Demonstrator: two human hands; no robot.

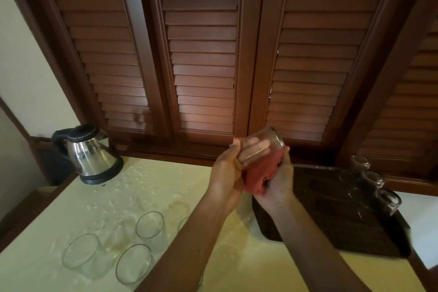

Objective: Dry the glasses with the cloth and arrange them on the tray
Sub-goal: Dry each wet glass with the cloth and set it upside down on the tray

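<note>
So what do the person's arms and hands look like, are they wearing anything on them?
Both forearms are bare as far as the picture shows: no sleeves in view. The left hand and right hand wear no gloves, and no watch, bracelet or ring shows on either. The fingers are slim; the picture is too soft to tell anything about the nails.

Dark louvred wood shutters (203, 54) behind pale countertop (94, 208), white wall (26, 66) left.

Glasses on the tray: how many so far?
3, in a row along the far right side of the tray: the far glass, the middle glass, and the near glass. None seems hidden.
</note>
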